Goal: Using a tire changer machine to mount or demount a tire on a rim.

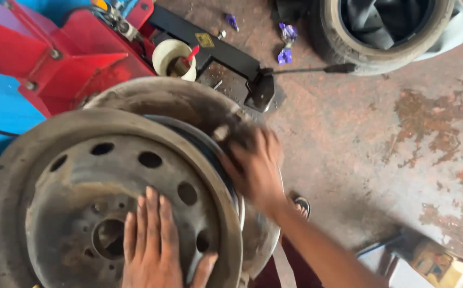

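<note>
A rusty steel wheel rim [71,176] with several round holes fills the lower left. My left hand [154,245] lies flat on its disc, fingers spread and pointing up, next to the hub hole. My right hand [253,165] is blurred at the rim's right edge, fingers curled over the edge by the dark inner band [199,141]. Whether it holds a small tool or cloth is unclear from the blur.
A red tyre-changing machine [77,58] with a black arm [215,50] stands behind the rim. A white tub [174,58] holding a red brush sits on it. A tyre [386,32] lies at the top right on the stained concrete floor [380,144]. Cardboard boxes [434,261] sit at the bottom right.
</note>
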